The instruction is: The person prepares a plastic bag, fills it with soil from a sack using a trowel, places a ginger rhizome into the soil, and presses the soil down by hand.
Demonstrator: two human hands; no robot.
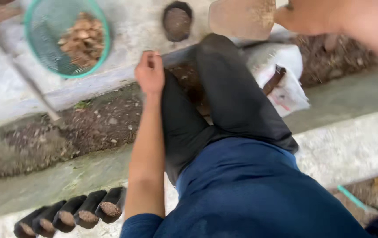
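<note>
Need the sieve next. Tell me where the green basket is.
The green basket sits at the upper left of the head view on the concrete ledge, left of the left hand.

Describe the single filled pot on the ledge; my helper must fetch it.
On the pale concrete ledge, right of the green mesh basket of brown chips, stands one small black soil-filled pot. It stands alone and upright, unlike the lying row of black pots.
</note>
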